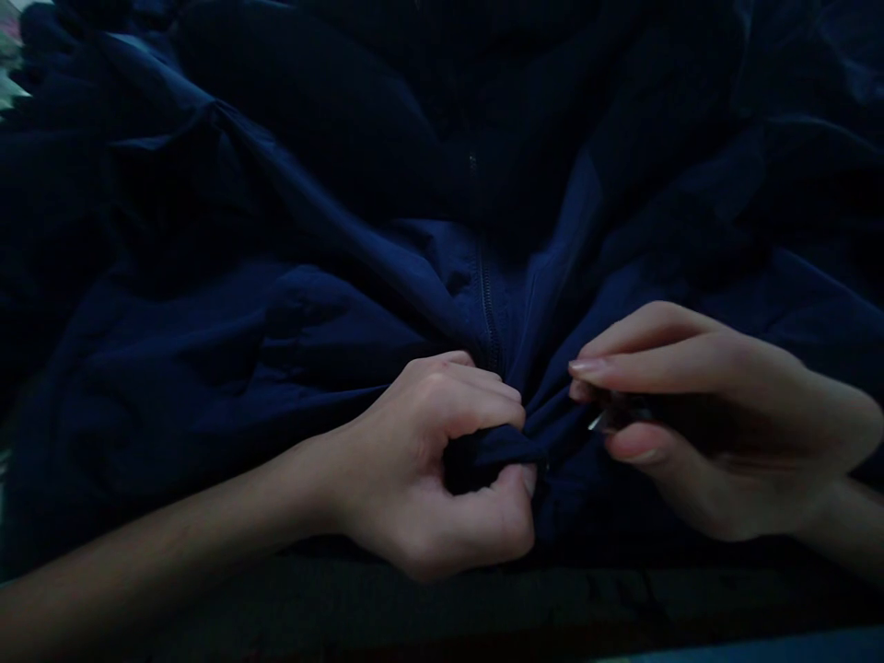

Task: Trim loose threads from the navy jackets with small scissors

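A dark navy jacket [290,304] lies crumpled across the whole view, its zipper [487,295] running down the middle. My left hand [442,460] is closed in a fist on a fold of the jacket's fabric at the bottom end of the zipper. My right hand [697,424] is just to the right, fingers pinched on a small dark tool [608,416] with a shiny metal tip that points at the fabric beside my left thumb. The tool's body is hidden in my fingers, so I cannot name it.
A dark table edge [483,599] runs along the bottom of the view, under my forearms. A pale patch [10,55] shows at the top left corner. The light is very dim.
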`<state>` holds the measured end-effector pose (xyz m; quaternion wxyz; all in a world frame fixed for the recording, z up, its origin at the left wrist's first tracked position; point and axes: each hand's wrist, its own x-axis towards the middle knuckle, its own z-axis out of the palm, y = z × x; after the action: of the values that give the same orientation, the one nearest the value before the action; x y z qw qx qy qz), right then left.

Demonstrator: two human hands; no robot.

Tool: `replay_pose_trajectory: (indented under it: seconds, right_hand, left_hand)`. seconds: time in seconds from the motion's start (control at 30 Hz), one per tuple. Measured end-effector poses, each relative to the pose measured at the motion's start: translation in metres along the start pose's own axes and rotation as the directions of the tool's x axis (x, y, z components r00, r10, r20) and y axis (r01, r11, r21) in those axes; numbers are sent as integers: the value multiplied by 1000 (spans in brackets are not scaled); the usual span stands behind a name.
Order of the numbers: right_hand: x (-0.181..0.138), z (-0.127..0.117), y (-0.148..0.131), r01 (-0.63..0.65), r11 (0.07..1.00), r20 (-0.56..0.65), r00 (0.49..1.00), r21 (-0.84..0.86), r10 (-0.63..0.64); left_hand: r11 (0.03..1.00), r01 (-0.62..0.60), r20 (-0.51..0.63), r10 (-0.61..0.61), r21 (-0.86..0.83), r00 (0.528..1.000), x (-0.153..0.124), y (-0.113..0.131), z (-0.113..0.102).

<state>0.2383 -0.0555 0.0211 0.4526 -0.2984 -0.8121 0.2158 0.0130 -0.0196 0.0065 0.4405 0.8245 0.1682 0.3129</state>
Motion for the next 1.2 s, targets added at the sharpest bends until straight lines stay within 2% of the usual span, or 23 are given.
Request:
replay_pose_trajectory:
  seconds: [0.07,0.2,0.33,0.4,0.5,0.6,0.73,0.8,0.87,0.93,1.0,1.07,1.1,1.2]
  right_hand:
    - [-3,1,2,-7,999,-32,999,51,9]
    - [-6,4,2,-43,994,-17,999,102,45]
    - [-4,4,-1,-80,997,175,981,4,78]
    - [-3,2,-2,-61,997,214,974,-49,70]
    - [-4,0,-3,-15,992,188,981,-127,39]
    - [-9,-4,-7,36,971,192,981,-235,10]
    - [-11,-8,-14,96,918,134,990,-384,-47]
    - [-9,-9,-19,131,905,122,989,-405,-89]
    - [-7,-6,-25,66,924,99,995,-376,-31]
    - [-7,2,-33,-104,931,33,992,-349,124]
    - [-8,14,-41,-244,897,-110,970,-370,218]
    - [-12,26,-46,-285,866,-261,947,-411,187]
    - [-14,31,-48,-281,862,-295,942,-423,162]
    - [-21,37,-50,-240,872,-262,956,-426,135]
  left_hand:
    - [1000,-5,11,5,14,1000,1,0,-2]
    - [1000,4,47,-5,11,999,2,1,-6]
    - [996,-61,-132,52,-70,990,0,2,-5]
    - [992,-92,-218,73,-81,973,-2,1,-2]
    - [988,-148,-298,126,-53,946,-4,-1,1]
    - [979,-200,-344,204,47,917,-4,-3,1]
    - [955,-245,-337,290,170,896,-7,-4,0]
    - [943,-257,-342,317,210,884,-10,-6,0]
    - [946,-239,-346,304,217,888,-13,-6,2]
    - [960,-235,-340,274,153,899,-15,-5,5]
    - [985,-173,-346,167,15,923,-15,-3,6]
    - [987,-107,-326,63,-120,943,-13,-1,6]
    - [987,-54,-288,8,-153,957,-11,0,5]
    - [993,1,-136,-17,-116,991,-6,2,0]
